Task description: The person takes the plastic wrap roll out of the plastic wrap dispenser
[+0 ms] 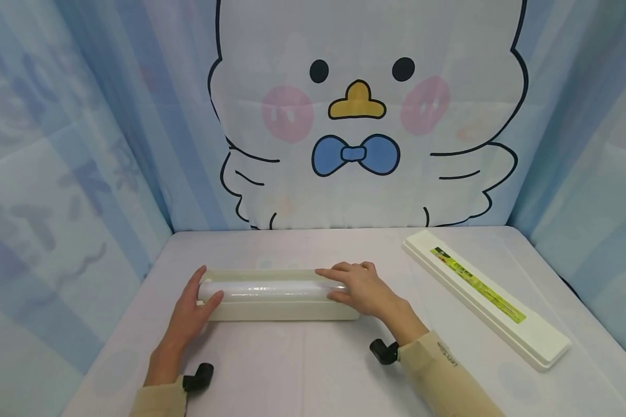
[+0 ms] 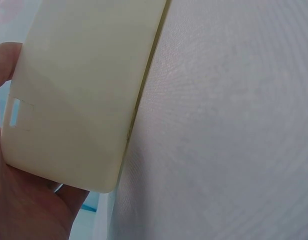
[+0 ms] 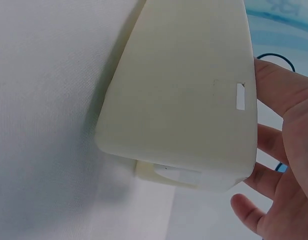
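A long cream cling film box lies crosswise on the table, its top off, with a shiny roll of cling film inside. At the left end my left hand holds the roll, thumb on the near side and fingers around the far side. My right hand spans the right end of the roll, thumb in front and fingers reaching over. In both wrist views the box wall hides the roll and part of the fingers. A small slot shows in the wall near each end.
A long cream lid with a green-yellow label lies slantwise on the table at the right. The pale cloth-covered table meets blue and white curtains at the back and sides.
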Available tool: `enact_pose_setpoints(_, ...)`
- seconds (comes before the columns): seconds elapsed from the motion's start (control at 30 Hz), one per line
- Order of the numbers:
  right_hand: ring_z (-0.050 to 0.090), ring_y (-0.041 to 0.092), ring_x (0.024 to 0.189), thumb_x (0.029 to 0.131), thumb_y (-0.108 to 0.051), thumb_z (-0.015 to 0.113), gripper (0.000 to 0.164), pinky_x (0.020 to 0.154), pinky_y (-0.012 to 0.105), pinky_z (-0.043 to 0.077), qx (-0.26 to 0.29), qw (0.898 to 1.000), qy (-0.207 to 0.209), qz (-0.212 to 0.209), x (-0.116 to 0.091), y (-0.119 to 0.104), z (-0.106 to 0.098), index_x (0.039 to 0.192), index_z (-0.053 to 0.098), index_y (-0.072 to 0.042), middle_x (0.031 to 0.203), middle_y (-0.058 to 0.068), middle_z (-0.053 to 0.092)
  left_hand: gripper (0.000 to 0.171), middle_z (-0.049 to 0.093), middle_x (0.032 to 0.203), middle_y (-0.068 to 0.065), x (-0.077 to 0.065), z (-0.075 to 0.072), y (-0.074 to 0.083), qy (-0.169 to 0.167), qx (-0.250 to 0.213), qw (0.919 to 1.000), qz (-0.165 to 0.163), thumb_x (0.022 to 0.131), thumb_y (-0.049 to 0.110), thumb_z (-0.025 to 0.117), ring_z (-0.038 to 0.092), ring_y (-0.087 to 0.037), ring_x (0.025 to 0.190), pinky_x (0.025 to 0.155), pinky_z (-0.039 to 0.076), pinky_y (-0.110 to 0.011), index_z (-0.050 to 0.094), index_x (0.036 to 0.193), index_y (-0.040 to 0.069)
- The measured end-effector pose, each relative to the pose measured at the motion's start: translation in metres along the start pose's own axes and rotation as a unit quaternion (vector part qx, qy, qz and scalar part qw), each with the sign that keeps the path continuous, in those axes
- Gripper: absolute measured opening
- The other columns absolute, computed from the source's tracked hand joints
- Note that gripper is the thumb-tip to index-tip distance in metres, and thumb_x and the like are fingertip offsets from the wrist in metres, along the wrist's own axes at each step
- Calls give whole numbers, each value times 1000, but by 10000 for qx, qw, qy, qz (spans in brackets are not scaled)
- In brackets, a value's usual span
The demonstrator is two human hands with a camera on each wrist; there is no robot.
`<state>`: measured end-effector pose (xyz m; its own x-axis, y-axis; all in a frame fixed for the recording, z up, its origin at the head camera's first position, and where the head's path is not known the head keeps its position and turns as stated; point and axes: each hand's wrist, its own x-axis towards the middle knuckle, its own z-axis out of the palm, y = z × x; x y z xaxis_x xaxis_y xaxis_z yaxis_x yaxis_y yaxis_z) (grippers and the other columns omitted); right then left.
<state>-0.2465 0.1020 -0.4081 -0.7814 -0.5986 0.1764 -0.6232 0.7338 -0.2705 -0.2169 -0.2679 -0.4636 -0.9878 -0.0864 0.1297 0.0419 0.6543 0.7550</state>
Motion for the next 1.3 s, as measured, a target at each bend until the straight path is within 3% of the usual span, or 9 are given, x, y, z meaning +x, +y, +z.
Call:
enact_pose_setpoints(0.47,56,16,109,84,-32,70,44,92,52,28,-304,9988,-377,57,7,1,0,126,60,-30,120,-2,61,81,17,152,-17,1,-2,1,-62,-45,9999,-71,90,46,56,16,-38,137,105,15,-60,12,151,16)
enact_pose_setpoints(0.87,59,18,101,84,-29,69,44,86,52,28,-424,9980,-391,-241,8,0,-2,127,60,-27,119,-1,62,81,17,152,-16,1,-1,0,-91,10,9999,-140,90,49,55,17,-37,137,104,16,-61,11,151,18)
enact_pose_setpoints(1.3,55,21,102,85,-28,68,43,92,53,24,-353,9985,-341,-246,5,-1,-3,127,60,-29,119,-3,61,83,16,152,-16,1,0,1,-77,-4,9998,-184,89,50,55,17,-37,137,104,16,-61,10,151,17)
